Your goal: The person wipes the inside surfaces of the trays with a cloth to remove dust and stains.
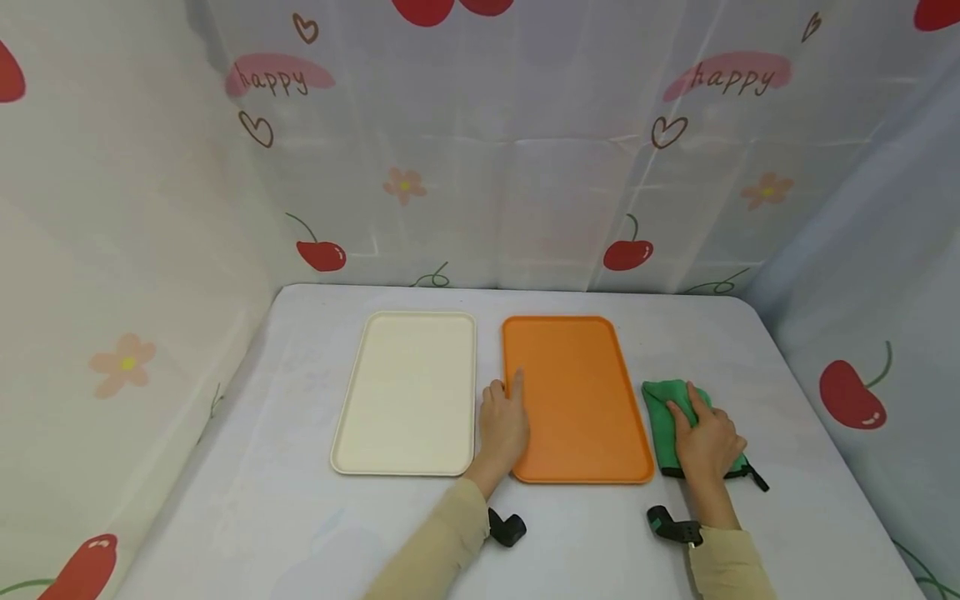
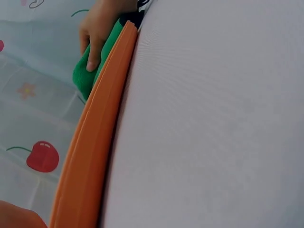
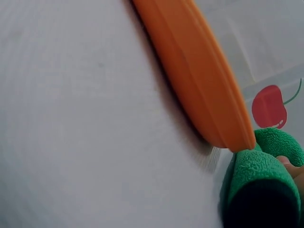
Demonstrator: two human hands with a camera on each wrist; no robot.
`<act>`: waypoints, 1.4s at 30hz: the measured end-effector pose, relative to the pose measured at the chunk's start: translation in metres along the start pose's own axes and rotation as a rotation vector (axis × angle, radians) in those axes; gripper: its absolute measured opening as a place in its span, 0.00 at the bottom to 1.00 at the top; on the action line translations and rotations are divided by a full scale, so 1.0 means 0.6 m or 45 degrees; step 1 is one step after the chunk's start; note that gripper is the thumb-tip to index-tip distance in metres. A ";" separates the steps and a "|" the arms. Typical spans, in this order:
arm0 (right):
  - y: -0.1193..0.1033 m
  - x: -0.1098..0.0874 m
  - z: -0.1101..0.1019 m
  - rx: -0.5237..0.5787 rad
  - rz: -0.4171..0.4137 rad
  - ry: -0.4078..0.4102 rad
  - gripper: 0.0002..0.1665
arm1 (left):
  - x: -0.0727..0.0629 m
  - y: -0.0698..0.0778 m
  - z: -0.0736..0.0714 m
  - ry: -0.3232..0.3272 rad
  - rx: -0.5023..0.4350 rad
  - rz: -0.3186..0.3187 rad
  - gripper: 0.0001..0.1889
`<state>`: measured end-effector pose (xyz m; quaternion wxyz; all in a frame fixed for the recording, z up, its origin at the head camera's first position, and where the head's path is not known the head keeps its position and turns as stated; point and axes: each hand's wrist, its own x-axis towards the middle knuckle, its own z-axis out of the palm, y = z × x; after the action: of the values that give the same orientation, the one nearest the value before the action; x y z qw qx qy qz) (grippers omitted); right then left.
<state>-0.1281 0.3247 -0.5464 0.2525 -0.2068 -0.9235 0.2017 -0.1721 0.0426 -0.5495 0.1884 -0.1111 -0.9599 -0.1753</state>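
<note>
My left hand (image 1: 502, 427) is at the left rim of the orange tray (image 1: 573, 400), which lies flat on the table. One digit extends over the tray's inside and the other fingers bend down outside the rim, so the hand grips that edge. Part of this hand shows at the lower left of the left wrist view. Right of the tray, my right hand (image 1: 708, 446) holds a green cloth (image 1: 663, 421) with a black edge and a black loop. Thumb and fingers press into its folds. The right wrist view shows the cloth (image 3: 261, 164) bunched beside the tray's corner.
A cream tray (image 1: 405, 392) lies left of the orange one, with a narrow gap between. Both rest on a white-covered table (image 1: 315, 533). Printed curtains (image 1: 510, 167) hang behind the table and at both sides. A black wrist camera (image 1: 671, 527) sits at the right sleeve.
</note>
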 end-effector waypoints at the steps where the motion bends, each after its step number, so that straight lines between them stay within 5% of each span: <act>1: 0.000 0.000 -0.001 0.008 0.001 0.007 0.30 | 0.002 0.000 0.003 0.011 0.001 0.001 0.28; 10: -0.020 0.006 -0.023 0.166 0.025 0.049 0.30 | 0.017 -0.007 0.013 0.058 -0.203 -0.069 0.26; 20: -0.039 0.013 -0.053 0.264 0.015 0.103 0.30 | 0.038 -0.023 -0.003 -0.170 -1.007 -0.474 0.27; 35: -0.058 0.015 -0.071 0.376 -0.038 0.155 0.29 | 0.064 -0.026 0.000 -0.293 -1.297 -0.706 0.27; 42: -0.067 0.014 -0.074 0.424 -0.034 0.154 0.29 | 0.065 -0.026 0.011 -0.281 -1.430 -0.677 0.27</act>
<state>-0.1214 0.3072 -0.4893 0.3410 -0.1617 -0.8631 0.3356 -0.2139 0.0365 -0.5442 -0.0488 0.0319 -0.7300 -0.6810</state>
